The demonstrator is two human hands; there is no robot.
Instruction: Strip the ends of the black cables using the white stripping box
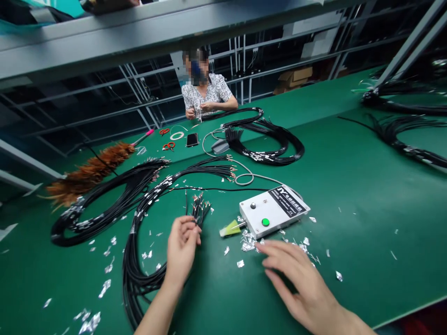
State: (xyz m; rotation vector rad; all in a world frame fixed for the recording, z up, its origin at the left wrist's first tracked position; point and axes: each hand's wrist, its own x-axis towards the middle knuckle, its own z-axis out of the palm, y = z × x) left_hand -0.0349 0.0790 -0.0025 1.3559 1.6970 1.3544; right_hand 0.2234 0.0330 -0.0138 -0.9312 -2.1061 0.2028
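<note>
My left hand [183, 246] is closed round a bunch of black cables [199, 210], just behind their stripped ends. These cables belong to a long looped bundle that curves away to the left and passes beneath my left forearm. My right hand [296, 277] hovers with its fingers apart and nothing in them, close to the foil scraps [248, 243]. Beyond it stands a white control box [253, 216] with a green button, a black knob and a dark label. A thin metal shaft with a yellow piece [231, 228] sticks out of the box's left side, between my hands.
Other cable coils [63, 228] lie at left, at the table's far side and at right. A feather duster [96, 170], red-handled scissors [169, 146] and a phone [192, 139] lie further back. A co-worker [209, 95] sits opposite. A metal shelf beam [146, 37] crosses overhead.
</note>
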